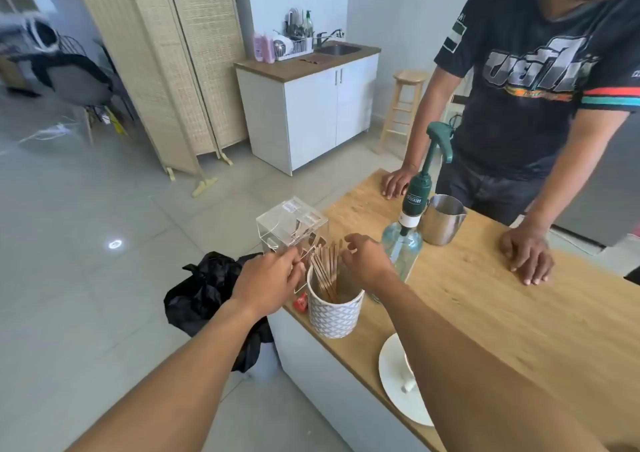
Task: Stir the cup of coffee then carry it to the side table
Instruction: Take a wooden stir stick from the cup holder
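A patterned white holder (333,316) stands at the left end of the wooden counter (485,313), full of wooden stir sticks (325,271). My left hand (268,278) hovers just left of the sticks, fingers curled near the holder's rim. My right hand (367,264) is just right of the sticks, fingers spread, holding nothing. A white saucer (398,396) lies near the counter's front edge. My right forearm hides most of the white cup (408,379) on it, so only its handle shows. No coffee is visible.
A clear acrylic box (291,226), a pump bottle (403,243) and a steel jug (443,219) stand on the counter. Another person leans on it with both hands (528,257). A black bag (207,295) sits on the floor at left. A sink cabinet (308,105) stands behind.
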`<state>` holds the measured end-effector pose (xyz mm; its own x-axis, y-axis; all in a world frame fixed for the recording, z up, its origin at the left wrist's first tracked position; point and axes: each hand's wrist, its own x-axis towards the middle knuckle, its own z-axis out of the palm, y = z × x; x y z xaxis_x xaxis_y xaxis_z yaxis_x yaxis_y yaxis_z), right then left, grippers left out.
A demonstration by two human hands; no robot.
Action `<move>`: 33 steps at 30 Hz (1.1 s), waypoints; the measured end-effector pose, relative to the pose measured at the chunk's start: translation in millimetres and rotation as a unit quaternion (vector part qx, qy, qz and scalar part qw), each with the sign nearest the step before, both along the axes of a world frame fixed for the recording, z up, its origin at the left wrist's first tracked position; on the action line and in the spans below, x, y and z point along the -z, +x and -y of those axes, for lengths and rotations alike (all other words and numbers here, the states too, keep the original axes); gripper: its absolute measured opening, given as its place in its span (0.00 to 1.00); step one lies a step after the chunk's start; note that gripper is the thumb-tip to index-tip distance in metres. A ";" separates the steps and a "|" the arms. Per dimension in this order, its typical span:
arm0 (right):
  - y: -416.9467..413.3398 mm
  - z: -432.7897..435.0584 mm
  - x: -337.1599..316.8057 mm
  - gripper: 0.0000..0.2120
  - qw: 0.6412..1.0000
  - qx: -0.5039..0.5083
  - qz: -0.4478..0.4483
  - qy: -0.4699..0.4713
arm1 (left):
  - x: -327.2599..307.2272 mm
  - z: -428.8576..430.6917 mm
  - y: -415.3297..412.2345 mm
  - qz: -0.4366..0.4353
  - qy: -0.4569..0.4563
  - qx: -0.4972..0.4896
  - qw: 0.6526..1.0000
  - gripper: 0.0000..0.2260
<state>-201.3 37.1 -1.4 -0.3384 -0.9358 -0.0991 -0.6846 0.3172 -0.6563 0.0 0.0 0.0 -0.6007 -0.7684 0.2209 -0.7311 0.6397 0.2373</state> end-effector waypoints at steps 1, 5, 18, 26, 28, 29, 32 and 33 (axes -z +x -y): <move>-1.2 2.9 1.2 0.19 1.000 0.008 0.004 0.002 | 1.4 0.8 -1.4 0.003 -0.003 -0.005 1.000 0.08; -3.2 8.2 5.2 0.16 1.000 0.025 0.008 -0.016 | 4.0 -1.5 -4.7 -0.005 -0.002 -0.024 1.000 0.08; 1.7 0.9 8.6 0.05 0.995 0.059 0.017 -0.078 | 4.9 -14.3 0.0 0.012 -0.007 -0.025 1.000 0.08; 3.1 -21.7 -16.6 0.07 0.990 0.079 0.013 -0.116 | -6.7 -13.5 4.7 0.013 -0.003 0.013 1.000 0.08; 3.7 -29.7 -26.6 0.07 0.988 0.092 0.009 -0.125 | -11.3 -12.6 3.4 0.003 -0.001 0.028 1.000 0.08; 3.4 -33.1 -30.6 0.07 0.986 0.099 0.006 -0.132 | -13.5 -12.6 2.6 0.000 -0.004 0.034 0.999 0.08; 4.5 -44.5 -42.8 0.07 0.980 0.123 -0.005 -0.156 | -20.3 -15.7 1.8 -0.007 -0.012 0.058 0.998 0.08; 5.5 -48.9 -47.5 0.06 0.978 0.132 -0.007 -0.162 | -22.4 -17.2 1.8 -0.012 -0.010 0.066 0.998 0.08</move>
<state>-195.8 86.0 46.1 -0.5720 -0.7971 0.1936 -0.6164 0.2620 -0.7426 1.8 17.2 22.4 -0.6906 -0.6780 0.2518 -0.6343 0.7351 0.2394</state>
